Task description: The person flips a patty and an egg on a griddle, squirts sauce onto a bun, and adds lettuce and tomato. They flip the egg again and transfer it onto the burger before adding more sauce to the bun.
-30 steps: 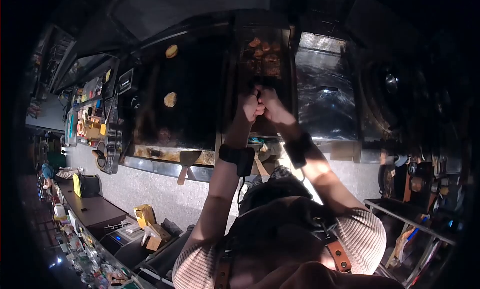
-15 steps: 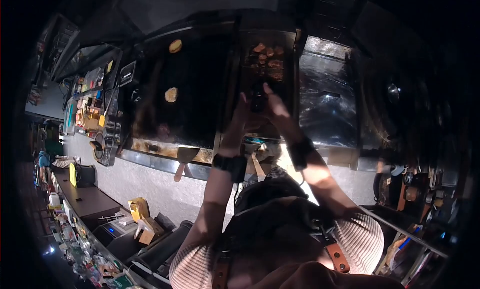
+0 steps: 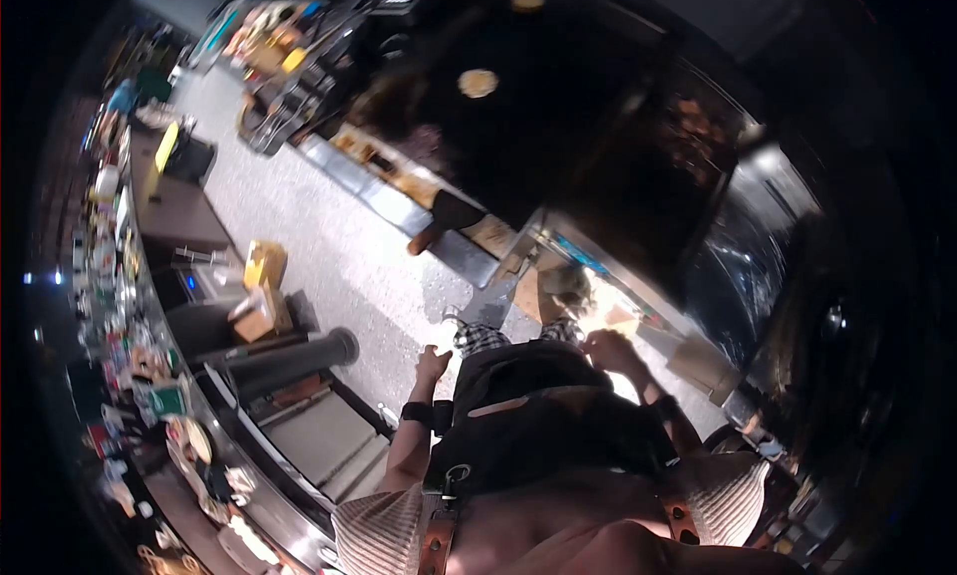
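My left hand (image 3: 431,363) hangs at my left side beside the dark apron (image 3: 538,416), its fingers curled closed with nothing visible in them. On the other side, my right hand (image 3: 612,352) is by the apron's right edge with its fingers curled in; whether they hold anything is hidden. Both hands are apart from the griddle (image 3: 558,107). One pale round piece of food (image 3: 478,83) lies on its dark surface, and another yellowish round piece (image 3: 526,2) is farther back. Browned pieces of meat (image 3: 698,127) lie on the dark grill section to the right.
A spatula (image 3: 424,240) rests on the griddle's front ledge, its handle jutting out. A shiny metal-covered surface (image 3: 743,241) adjoins the grill. Behind on the left runs a cluttered counter (image 3: 184,211), with a yellow container (image 3: 264,264) and a dark cylinder (image 3: 309,361) nearby.
Both hands have drawn back from the dark object over the grill and dropped apart to my sides. My view has turned left, so the griddle now sits slanted at upper right.
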A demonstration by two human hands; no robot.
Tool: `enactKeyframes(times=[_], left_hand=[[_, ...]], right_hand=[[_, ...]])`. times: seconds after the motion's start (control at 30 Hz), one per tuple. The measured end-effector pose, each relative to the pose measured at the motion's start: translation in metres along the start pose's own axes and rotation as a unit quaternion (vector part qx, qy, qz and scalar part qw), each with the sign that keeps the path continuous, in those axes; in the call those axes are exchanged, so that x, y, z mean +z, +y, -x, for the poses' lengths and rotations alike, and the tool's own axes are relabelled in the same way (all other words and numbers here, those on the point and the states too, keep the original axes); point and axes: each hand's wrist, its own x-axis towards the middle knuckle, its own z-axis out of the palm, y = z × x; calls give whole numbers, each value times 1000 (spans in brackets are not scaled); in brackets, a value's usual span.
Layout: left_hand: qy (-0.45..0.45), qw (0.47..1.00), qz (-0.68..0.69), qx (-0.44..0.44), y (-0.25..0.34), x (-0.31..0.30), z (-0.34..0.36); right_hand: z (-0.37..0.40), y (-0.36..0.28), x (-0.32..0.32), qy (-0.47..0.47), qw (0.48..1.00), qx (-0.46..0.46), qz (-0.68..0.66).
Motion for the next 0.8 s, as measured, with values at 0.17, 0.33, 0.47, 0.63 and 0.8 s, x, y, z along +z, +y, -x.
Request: enactKeyframes(times=[0.17,0.33,0.47,0.63,0.8], left_hand=[[-313,857,291,-288,-132,-24,29],[-280,845,410,-197,-219,-50,63],[-258,846,445,-139,-256,-79,73],[-236,852,461,-77,-291,-115,71],[-248,858,449,-30,-289,-207,45]], right_hand=[[-69,34,65,45,994,-83,-46],[-54,-29,151,-54,914,186,-355],[-81,-82,210,-120,913,197,-337],[-135,-131,242,-142,929,189,-285],[-183,-172,258,-143,940,171,-258]])
